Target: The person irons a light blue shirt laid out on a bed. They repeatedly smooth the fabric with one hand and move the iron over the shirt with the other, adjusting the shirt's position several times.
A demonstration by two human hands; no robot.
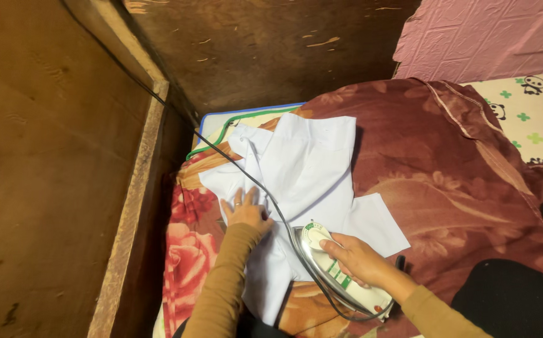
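Two hands work over a white shirt [306, 181] spread on a bed covered by a maroon floral blanket [446, 181]. The left hand [245, 211] lies flat and open, fingers spread, pressing on the shirt near its left edge. The right hand [356, 258] is closed around the handle of an electric iron [340, 275], a white and silver one with green markings and a round dial near its tip. The iron rests on the lower part of the shirt, its tip pointing up and left, just beside the left hand. A black power cord [246, 172] runs from the iron across the shirt and off toward the upper left along a wooden wall [52, 156]. Both forearms wear mustard-brown sleeves [221, 288]. Under the blanket at the head of the bed a mat with blue and green edging [234, 119] shows. At the far right lies a pale sheet printed with pandas [534, 106], and a black cloth [509, 300] sits at the lower right.
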